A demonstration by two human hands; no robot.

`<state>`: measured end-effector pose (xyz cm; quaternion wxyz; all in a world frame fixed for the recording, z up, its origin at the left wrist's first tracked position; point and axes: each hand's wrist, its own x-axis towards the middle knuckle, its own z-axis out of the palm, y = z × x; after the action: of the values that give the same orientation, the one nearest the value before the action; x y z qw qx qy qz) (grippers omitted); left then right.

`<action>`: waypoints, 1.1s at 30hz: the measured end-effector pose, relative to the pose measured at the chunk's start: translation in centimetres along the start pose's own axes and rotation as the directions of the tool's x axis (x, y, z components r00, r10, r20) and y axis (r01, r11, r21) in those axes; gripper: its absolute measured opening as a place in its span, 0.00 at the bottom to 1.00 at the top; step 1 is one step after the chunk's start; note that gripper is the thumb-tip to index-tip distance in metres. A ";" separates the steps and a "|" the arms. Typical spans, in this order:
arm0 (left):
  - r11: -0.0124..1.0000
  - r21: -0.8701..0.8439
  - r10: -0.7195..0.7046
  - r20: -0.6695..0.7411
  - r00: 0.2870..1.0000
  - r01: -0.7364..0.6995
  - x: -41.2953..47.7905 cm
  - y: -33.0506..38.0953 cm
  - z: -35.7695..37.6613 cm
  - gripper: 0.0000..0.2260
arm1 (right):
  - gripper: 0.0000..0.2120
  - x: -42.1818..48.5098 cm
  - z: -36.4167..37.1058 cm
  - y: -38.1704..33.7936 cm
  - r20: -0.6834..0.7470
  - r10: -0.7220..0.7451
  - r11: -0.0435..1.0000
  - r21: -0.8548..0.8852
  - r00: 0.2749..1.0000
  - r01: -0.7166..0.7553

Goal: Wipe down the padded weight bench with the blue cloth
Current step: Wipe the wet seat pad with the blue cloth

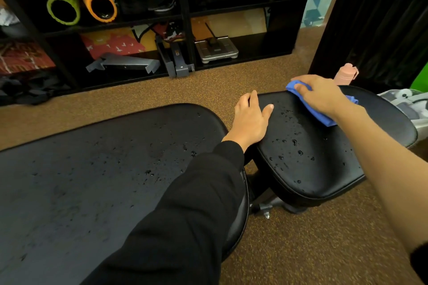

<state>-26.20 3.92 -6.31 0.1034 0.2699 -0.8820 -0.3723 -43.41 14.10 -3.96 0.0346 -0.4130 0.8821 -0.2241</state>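
The black padded weight bench has two pads: a long back pad (92, 169) at the left and a smaller seat pad (308, 157) at the right, both dotted with water droplets. My right hand (322, 95) presses the blue cloth (322, 115) flat onto the far side of the seat pad, fingers spread over it. My left hand (251, 120), in a black sleeve, rests open on the seat pad's left edge, at the gap between the two pads.
A black shelving unit (185, 18) stands across the speckled brown floor (162, 90), holding foam rollers (81, 4), a red bag and a scale (216, 50). A pink bottle (345, 74) stands just beyond the seat pad. A black curtain hangs at the right.
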 end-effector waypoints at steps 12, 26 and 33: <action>1.000 -0.017 0.005 0.002 1.000 -0.005 -0.1 0.0 -0.2 0.28 | 0.17 -6.5 -2.2 1.8 0.016 -0.225 0.973 0.064 0.974 0.223; 1.000 -0.020 0.000 -0.001 1.000 0.000 -0.1 0.0 -0.2 0.27 | 0.21 -2.3 0.5 0.2 -0.027 -0.024 0.992 -0.126 0.999 0.020; 1.000 -0.022 0.000 0.004 1.000 0.000 0.0 0.0 -0.2 0.28 | 0.21 -10.3 -1.5 0.3 0.017 -0.206 0.979 -0.008 0.979 0.206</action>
<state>-26.11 3.82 -6.16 0.1045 0.2679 -0.8780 -0.3827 -37.18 22.49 -4.04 0.0161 -0.5038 0.8354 -0.2189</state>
